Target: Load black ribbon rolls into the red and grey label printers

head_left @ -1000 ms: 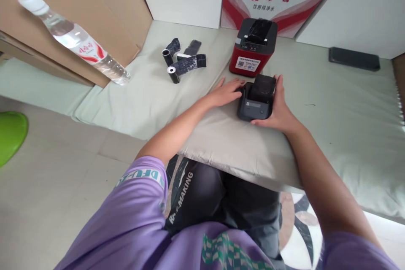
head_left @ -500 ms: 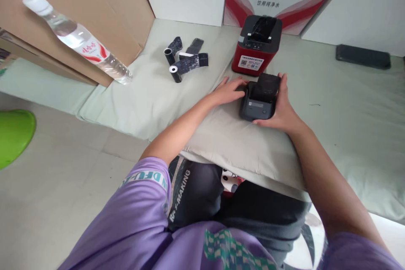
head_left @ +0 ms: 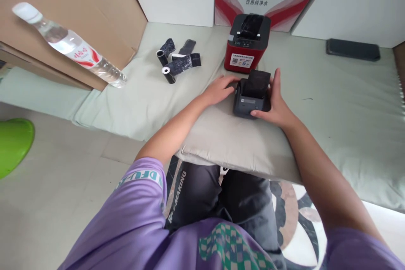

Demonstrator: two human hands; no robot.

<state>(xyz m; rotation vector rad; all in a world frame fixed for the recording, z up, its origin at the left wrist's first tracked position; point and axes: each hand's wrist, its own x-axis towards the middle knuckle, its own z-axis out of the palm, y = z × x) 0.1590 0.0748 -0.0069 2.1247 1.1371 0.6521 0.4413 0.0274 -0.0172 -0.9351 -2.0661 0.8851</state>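
Note:
A small dark grey label printer (head_left: 249, 102) rests on a beige pillow (head_left: 234, 143) over my lap. Its lid stands open, and black material fills the top. My left hand (head_left: 220, 89) lies flat against the printer's left side, fingers stretched. My right hand (head_left: 274, 105) wraps the printer's right side, thumb at the front corner. Just behind stands a red label printer (head_left: 247, 44) with a black top.
Several black rolls (head_left: 175, 58) lie on the pale green mat (head_left: 332, 93) to the left. A water bottle (head_left: 68, 46) leans on a cardboard box (head_left: 79, 12). A dark phone (head_left: 352, 49) lies far right. A green object (head_left: 12, 143) sits on the floor.
Both hands stay on the dark grey printer. The view has shifted a little, and my left hand's fingers have slid slightly onto the printer's left edge.

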